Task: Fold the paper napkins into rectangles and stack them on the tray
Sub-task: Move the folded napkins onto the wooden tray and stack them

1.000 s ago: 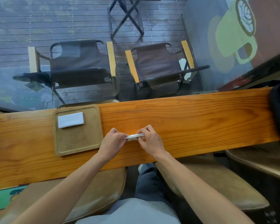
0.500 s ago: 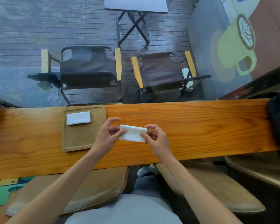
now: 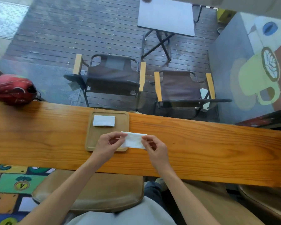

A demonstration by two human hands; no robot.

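A white folded napkin (image 3: 133, 140) hangs just above the wooden counter, over the right edge of the tan tray (image 3: 123, 125). My left hand (image 3: 109, 143) pinches its left end and my right hand (image 3: 154, 148) pinches its right end. The napkin is held flat, as a rectangle. Another folded white napkin (image 3: 104, 120) lies in the far part of the tray, apart from both hands.
The long wooden counter (image 3: 201, 143) runs left to right, with a red helmet (image 3: 13, 90) at its far left. Behind the glass stand two folding chairs (image 3: 113, 77) and a small table (image 3: 165, 17). A padded stool (image 3: 91, 190) sits under my arms.
The napkin went from pressed on the counter to lifted and held flat, then moved left toward the tray. The camera view has tilted up and shifted.
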